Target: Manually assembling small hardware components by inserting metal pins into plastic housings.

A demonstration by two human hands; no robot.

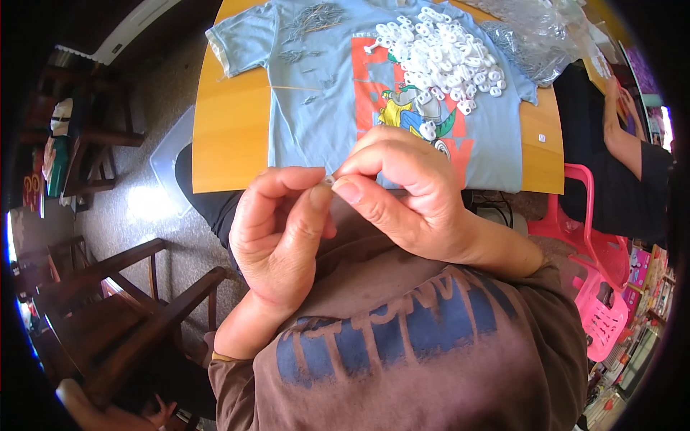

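Note:
Close in front of my body, my left hand [277, 233] and my right hand [406, 190] meet fingertip to fingertip. Both are closed in a pinch on a tiny whitish piece [329, 179], mostly covered by the fingers, so its exact kind does not show. Beyond them a light blue printed T-shirt [309, 133] lies spread over a wooden table [228, 154]. Heaped on the shirt's right part are many small white plastic pieces with holes [449, 57]. Thin grey pin-like pieces [316, 18] lie in a loose bunch at its far left, with a few scattered nearer.
Clear plastic bags [528, 47] rest at the table's far right; a small white piece [542, 138] sits near its right edge. A pink plastic chair [586, 223] and another person's arm [622, 133] are at right. Dark wooden chairs [136, 309] stand at left.

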